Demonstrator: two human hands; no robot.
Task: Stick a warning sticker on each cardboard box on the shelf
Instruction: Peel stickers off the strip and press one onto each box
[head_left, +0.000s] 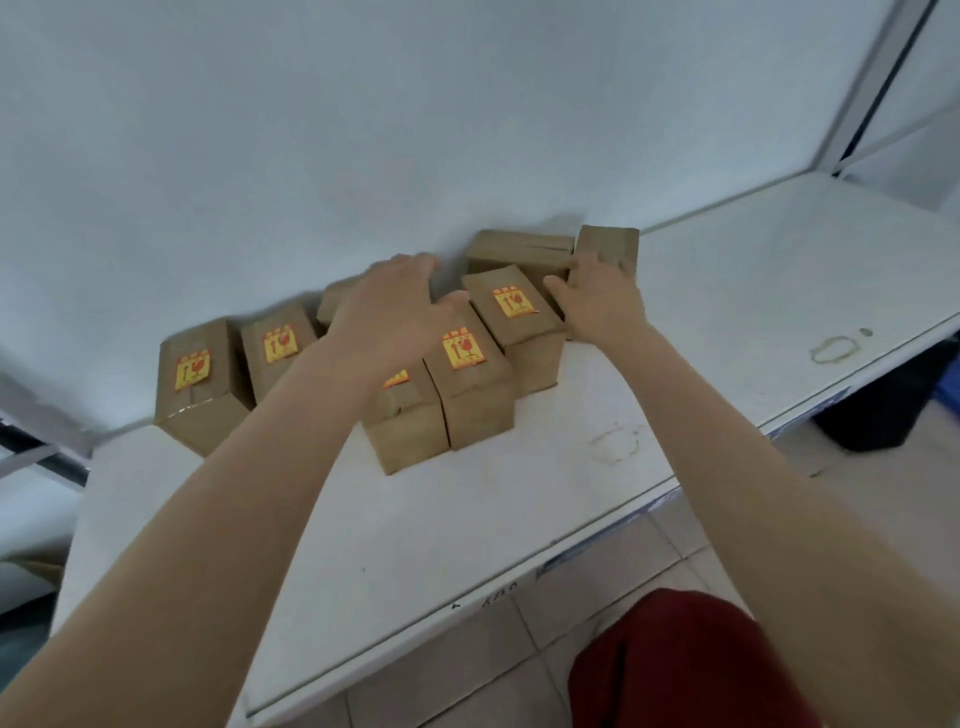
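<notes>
Both hands reach for the unlabelled boxes at the back of the shelf.
Five front boxes already carry stickers. The left hand hovers released, fingers spread, over the eleven o'clock cluster. The right hand touches the upright box at one o'clock, probably to draw it forward for labelling; I cannot tell whether it grips.

White wall across upper half, 10 through 1 o'clock. Grey metal upright slanting at 2 o'clock. Beige tiled floor at 5 o'clock. Black bulky object at 3 o'clock, blue item just beside, cut by frame edge. Dark red fabric low at 5 o'clock. Pale ring-shaped mark at 3 o'clock, small dark spot near it.
</notes>
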